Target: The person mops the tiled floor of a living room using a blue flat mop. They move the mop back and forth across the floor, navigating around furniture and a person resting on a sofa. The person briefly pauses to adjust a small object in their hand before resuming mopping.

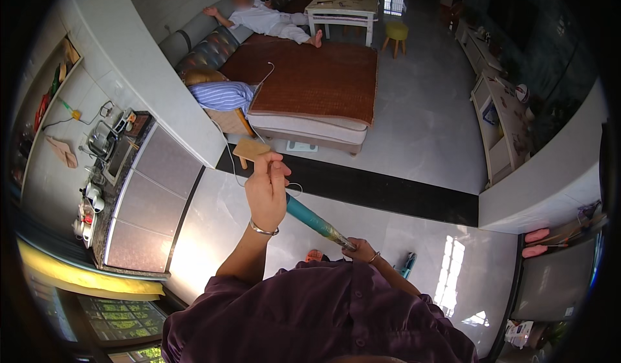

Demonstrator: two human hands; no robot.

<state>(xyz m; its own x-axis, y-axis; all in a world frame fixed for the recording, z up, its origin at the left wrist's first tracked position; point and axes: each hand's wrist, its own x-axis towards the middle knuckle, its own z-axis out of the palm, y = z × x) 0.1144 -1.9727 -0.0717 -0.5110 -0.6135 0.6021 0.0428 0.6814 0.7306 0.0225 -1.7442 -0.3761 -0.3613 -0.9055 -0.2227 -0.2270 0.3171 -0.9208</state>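
Note:
A teal pole point(313, 220) slants across the front of my body. Near its upper end, my left hand point(266, 188) is closed around it, with a bangle on the wrist. Lower down, my right hand point(358, 250) grips a silvery, worn-looking section. Beyond my right forearm, a teal and dark piece point(409, 265) shows at the floor; my arm and shirt hide whether it joins the pole. An orange slipper point(314, 255) peeks out below my chest. Just past my left hand stands a small wooden stool point(250, 148).
A white cable point(236, 169) trails over the floor by the stool. Behind lie a black floor strip point(388, 188), a bathroom scale point(302, 146) and a bed with a brown mat point(310, 82). A person point(271, 21) lies beyond. A kitchen counter point(145, 208) flanks the left.

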